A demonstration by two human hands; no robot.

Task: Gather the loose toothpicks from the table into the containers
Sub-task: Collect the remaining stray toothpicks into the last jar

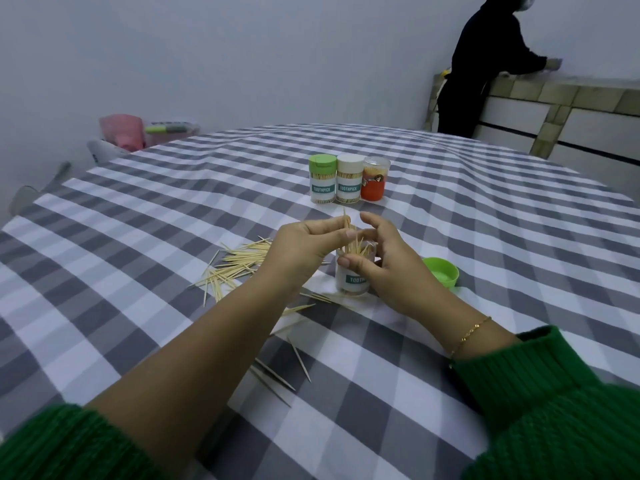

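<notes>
An open clear toothpick container (353,282) stands mid-table, part filled with toothpicks that stick out of its mouth. My right hand (388,268) grips it, thumb across the front. My left hand (304,251) pinches a small bunch of toothpicks (347,225) just above the mouth. A pile of loose toothpicks (235,265) lies left of the container. Several more toothpicks (277,375) are scattered nearer to me, under my left forearm.
The green lid (441,271) lies open side up, right of the container. Three closed containers, green-lidded (322,178), white-lidded (349,178) and orange (374,180), stand further back. A checked cloth (485,237) covers the table. A person in black (474,71) stands far right.
</notes>
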